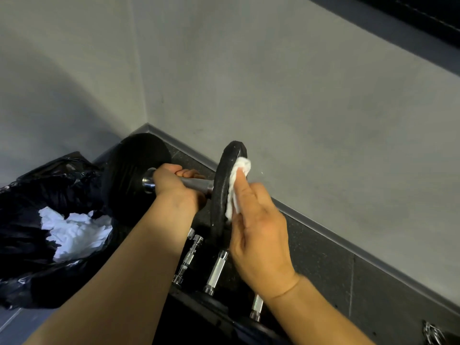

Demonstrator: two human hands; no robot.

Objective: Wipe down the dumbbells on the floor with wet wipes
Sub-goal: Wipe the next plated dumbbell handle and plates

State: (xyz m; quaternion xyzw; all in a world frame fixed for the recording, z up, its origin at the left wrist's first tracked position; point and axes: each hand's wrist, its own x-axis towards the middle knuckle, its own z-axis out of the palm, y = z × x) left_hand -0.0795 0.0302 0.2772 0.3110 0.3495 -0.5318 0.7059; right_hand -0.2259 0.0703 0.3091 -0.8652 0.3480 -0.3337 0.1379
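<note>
The grey wall (273, 83) fills most of the view and meets the dark floor (323, 257) in a corner. That is probably why the weights are kept here, out of the way. To the left sits an open black bin bag (37, 195) with crumpled used wipes (74, 232) inside, near enough that a spent wipe can be dropped in without getting up. The dumbbell (196, 185) being cleaned is off the floor, held roughly level in front of the corner, which leaves its plate faces clear of the ground and reachable. The left hand (171, 185) is curled tightly round the knurled bar close to the left plate (134, 165) and carries the whole weight, so the other hand is free to work. The right hand (258, 227) has its fingers (242, 185) straight and presses a folded wet wipe (239, 175) flat against the outer face of the right plate (225, 175). Straight fingers spread the pressure over more of the cloth, and I cannot tell whether the thumb also pins the wipe's lower edge. This looks like mid-wipe on one plate. Below the arms, more dumbbell handles (216, 270) lie on the floor side by side (chrome, their plates mostly hidden), and I'd judge they are waiting their turn.
</note>
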